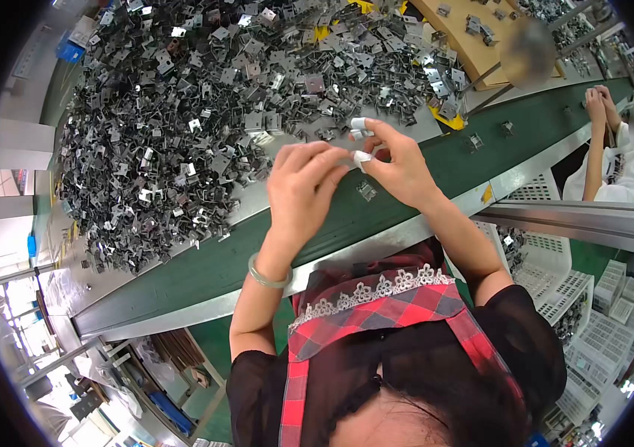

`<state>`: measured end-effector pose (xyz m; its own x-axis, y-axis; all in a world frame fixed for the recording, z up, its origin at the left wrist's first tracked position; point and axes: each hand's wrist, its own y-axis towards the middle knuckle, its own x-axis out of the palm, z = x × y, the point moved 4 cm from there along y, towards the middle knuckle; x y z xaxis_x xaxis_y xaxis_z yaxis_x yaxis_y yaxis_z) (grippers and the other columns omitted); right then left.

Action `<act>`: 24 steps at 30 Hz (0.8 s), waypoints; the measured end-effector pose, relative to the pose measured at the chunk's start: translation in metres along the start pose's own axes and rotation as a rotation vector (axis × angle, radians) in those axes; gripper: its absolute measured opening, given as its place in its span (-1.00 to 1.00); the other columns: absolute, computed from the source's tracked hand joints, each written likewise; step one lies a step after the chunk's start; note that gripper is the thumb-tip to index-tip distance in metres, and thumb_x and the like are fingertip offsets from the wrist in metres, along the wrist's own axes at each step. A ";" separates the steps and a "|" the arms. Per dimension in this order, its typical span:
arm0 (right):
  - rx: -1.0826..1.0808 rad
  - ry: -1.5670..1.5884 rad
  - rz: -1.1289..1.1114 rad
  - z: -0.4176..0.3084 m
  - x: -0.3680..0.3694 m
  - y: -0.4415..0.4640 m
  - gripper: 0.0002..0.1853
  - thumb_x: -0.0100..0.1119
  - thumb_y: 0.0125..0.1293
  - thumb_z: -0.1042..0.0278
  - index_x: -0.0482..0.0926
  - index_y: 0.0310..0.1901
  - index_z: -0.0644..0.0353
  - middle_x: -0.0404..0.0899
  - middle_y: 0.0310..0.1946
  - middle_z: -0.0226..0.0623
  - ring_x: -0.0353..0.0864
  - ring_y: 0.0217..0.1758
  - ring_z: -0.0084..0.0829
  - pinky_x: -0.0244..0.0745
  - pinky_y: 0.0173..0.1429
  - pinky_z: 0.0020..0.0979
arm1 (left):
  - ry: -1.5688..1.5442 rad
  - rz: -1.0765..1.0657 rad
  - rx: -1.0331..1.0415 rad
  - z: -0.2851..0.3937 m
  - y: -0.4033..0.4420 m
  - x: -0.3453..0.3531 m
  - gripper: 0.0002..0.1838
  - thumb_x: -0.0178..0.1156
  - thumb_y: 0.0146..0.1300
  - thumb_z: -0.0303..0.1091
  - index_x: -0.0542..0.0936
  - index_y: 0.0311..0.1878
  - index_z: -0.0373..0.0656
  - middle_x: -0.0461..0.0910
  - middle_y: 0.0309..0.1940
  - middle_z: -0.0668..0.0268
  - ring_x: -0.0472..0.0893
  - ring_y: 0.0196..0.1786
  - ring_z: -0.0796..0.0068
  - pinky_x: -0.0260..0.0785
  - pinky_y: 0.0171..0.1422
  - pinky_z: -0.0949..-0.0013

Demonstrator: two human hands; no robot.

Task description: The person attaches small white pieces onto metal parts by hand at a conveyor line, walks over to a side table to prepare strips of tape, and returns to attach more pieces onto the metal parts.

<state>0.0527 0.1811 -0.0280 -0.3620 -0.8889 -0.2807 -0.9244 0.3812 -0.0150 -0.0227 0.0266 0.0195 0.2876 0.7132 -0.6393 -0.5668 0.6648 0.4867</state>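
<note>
My left hand [303,182] is over the green conveyor belt, a pale bangle [271,280] on its wrist. Its thumb and fingers are drawn together in a pinch, slightly blurred. Anything between them is too small or hidden to make out. My right hand [400,165] is just beside it, with white wrapping [362,159] on the thumb tip and more on two fingertips. The right thumb stands apart from the curled fingers, its tip close to or touching the left fingertips. Below the hands, a small metal bracket assembly [366,191] lies on the belt.
A large heap of metal brackets [183,127] covers the worktop beyond the belt [436,160]. More small assemblies [476,141] lie on the belt to the right. A co-worker's hands [601,103] are farther along. White plastic baskets [548,276] stand at the lower right.
</note>
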 end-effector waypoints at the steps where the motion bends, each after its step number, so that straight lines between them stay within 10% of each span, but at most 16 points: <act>1: -0.039 -0.028 0.003 0.000 0.000 0.001 -0.48 0.30 0.19 0.42 0.46 0.21 0.16 0.62 -0.11 -0.35 0.51 -0.28 -0.65 0.51 -0.23 -0.53 | 0.040 0.008 0.053 0.005 -0.002 0.002 -0.75 0.34 0.07 -0.41 0.67 -0.13 -0.03 0.62 -0.18 0.32 0.55 -0.10 0.23 0.39 0.05 0.22; 7: -0.320 -0.246 0.149 -0.023 0.009 -0.011 -0.51 0.32 0.14 0.34 0.48 0.13 0.19 0.53 -0.38 -0.25 0.54 -0.40 -0.43 0.49 -0.30 -0.42 | 0.414 0.017 0.268 0.034 -0.007 -0.007 -0.78 0.34 0.04 -0.35 0.63 -0.19 -0.05 0.57 -0.20 0.41 0.53 -0.09 0.34 0.34 -0.01 0.22; 13: -0.197 -0.301 0.102 -0.025 0.013 -0.014 -0.49 0.21 0.09 0.30 0.46 0.14 0.12 0.61 -0.17 -0.10 0.62 -0.09 -0.04 0.52 -0.11 -0.08 | 0.470 0.016 0.419 0.045 -0.011 -0.002 -0.81 0.26 0.05 -0.42 0.62 -0.21 -0.15 0.56 -0.24 0.37 0.54 -0.13 0.31 0.33 -0.01 0.18; 24: -0.094 -0.242 0.012 -0.038 0.003 -0.035 -0.44 0.21 0.06 0.30 0.44 0.17 0.18 0.64 -0.19 -0.08 0.63 -0.08 -0.03 0.52 -0.06 -0.08 | 0.419 -0.033 0.376 0.046 -0.017 -0.005 -0.94 0.25 0.09 -0.40 0.59 -0.36 -0.11 0.58 -0.34 0.38 0.52 -0.21 0.30 0.31 -0.08 0.21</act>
<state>0.0794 0.1552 0.0076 -0.3438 -0.7934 -0.5024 -0.9315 0.3559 0.0753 0.0211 0.0219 0.0413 -0.0739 0.5921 -0.8024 -0.2266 0.7736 0.5917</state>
